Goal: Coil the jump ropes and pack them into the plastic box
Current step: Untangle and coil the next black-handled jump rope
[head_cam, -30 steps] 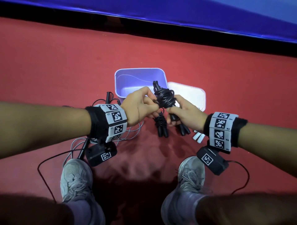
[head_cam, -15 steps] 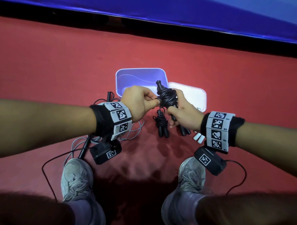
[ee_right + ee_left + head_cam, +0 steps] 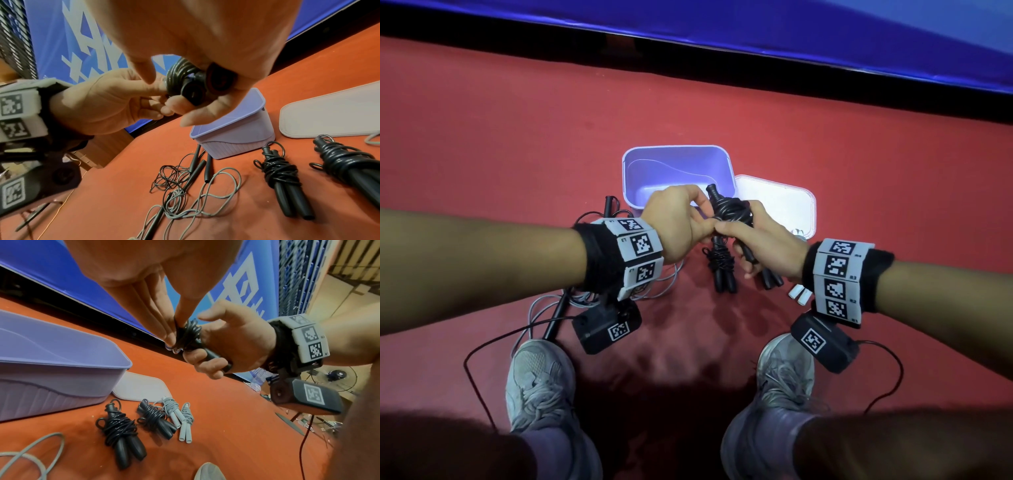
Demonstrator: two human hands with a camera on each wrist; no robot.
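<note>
Since a second ago the two hands have drawn closer together and the held bundle has shifted slightly toward the box; the left thumb now meets the right thumb over the coils.

The right hand (image 3: 767,246) has its fingers curled around the paired handles of a black jump rope (image 3: 731,214), thumb laid across the wound cord. The left hand (image 3: 678,222) pinches the cord at the coils with fingertips and thumb; in the left wrist view its fingers (image 3: 164,331) press down into the wraps. The bundle's long axis runs from the person outward: handle butts point back toward the person and down, as the right wrist view shows end-on, and the tapered tips point away, over the near edge of the plastic box (image 3: 726,164). It is held in the air above the red floor (image 3: 517,137), not in the box.

The box, lilac and open, stands just ahead of the hands, its white lid (image 3: 791,198) lying flat beside it on the right. Below the hands lie two wound black ropes (image 3: 121,428) (image 3: 154,417), handles toward the person, and two wound grey ropes (image 3: 179,413) right of them. Left of the box, loose grey and black ropes (image 3: 185,191) sprawl uncoiled. Grey shoes (image 3: 534,383) are planted nearer the camera.
</note>
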